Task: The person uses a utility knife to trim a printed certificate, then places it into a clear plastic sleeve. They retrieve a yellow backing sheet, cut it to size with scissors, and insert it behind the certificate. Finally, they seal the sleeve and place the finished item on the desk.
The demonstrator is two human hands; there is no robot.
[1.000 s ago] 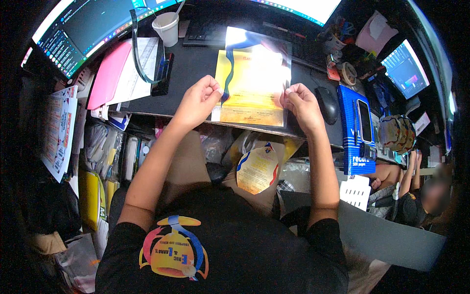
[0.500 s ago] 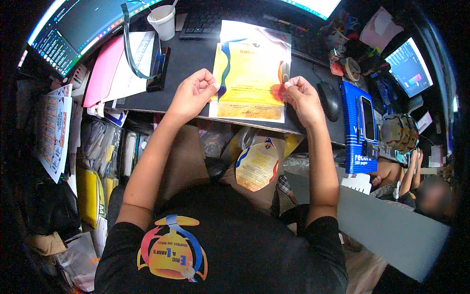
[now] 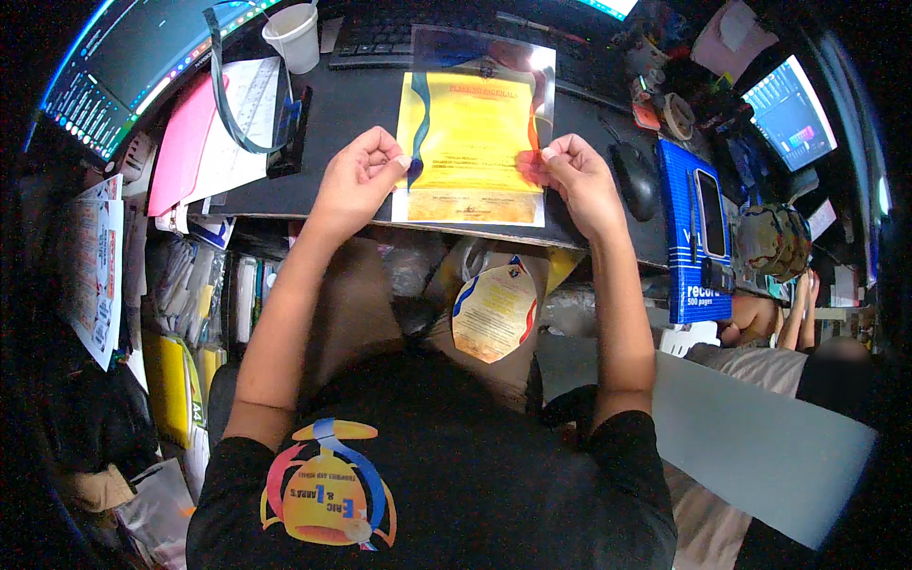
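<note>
Head view looks down on a dark desk point(image 3: 313, 133) crowded with monitors along its far edge. Near the front edge lies a yellow certificate point(image 3: 472, 147) under a clear glossy sheet point(image 3: 532, 66). The left hand point(image 3: 359, 176) pinches its left side, the right hand point(image 3: 575, 176) pinches its right side. A paper cup point(image 3: 294, 36), keyboard point(image 3: 399, 38), mouse point(image 3: 635, 179) and blue paper box point(image 3: 692, 228) ring it, leaving bare desk only beside the left hand.
</note>
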